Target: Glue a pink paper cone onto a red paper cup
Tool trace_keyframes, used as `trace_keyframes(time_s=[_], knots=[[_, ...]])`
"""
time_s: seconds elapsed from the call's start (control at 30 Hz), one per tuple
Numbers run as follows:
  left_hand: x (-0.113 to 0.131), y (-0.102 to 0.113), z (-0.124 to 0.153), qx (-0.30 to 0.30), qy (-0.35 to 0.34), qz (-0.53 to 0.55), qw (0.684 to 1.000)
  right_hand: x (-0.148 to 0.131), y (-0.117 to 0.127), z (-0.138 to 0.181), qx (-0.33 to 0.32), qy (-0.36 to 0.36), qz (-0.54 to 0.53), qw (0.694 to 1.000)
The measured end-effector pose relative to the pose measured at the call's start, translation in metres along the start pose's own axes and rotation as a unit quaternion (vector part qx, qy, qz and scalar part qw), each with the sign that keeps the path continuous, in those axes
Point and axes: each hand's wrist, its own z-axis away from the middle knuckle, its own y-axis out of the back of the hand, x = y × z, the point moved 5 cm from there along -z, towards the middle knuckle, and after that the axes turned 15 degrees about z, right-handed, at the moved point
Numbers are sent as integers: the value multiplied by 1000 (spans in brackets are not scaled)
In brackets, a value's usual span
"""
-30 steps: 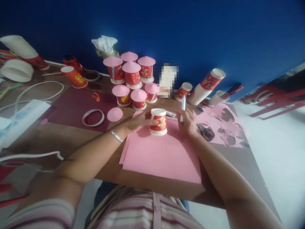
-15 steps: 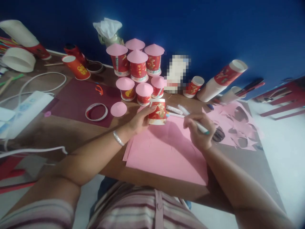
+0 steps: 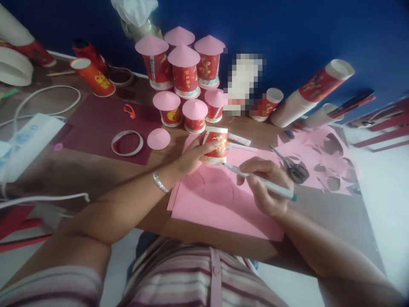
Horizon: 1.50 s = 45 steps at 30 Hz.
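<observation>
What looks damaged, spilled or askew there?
The pink scraps on the right look ragged and full of holes, probably offcuts rather than damage. The tall cup stack seems to lean, though lens distortion may explain that. I see no spill.

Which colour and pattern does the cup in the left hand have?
The cup is red with a gold printed design, best seen in the head view.

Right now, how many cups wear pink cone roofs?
7. Back group: left cup, rear cup, right cup, front cup. Shorter trio nearer: left one, middle one, right one. Another may be hidden.
</observation>
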Motion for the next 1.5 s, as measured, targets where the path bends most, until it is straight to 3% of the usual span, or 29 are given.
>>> trace_keyframes(time_s=[0.1,0.2,0.5,0.8,1.5], knots=[[-1,-1,2,3,0,-21,1000,-12,-4,2,-14,86,81,993],[-1,-2,2,7,-1,-30,1000,-15,-9,5,18,129,126,983],[-4,1,1,0,-11,-39,999,-9,-14,6,18,130,199,971],[-7,3,0,12,-6,-43,999,-5,-19,5,21,160,204,966],[-7,0,-2,19,-15,-64,998,1,-24,7,18,153,208,966]])
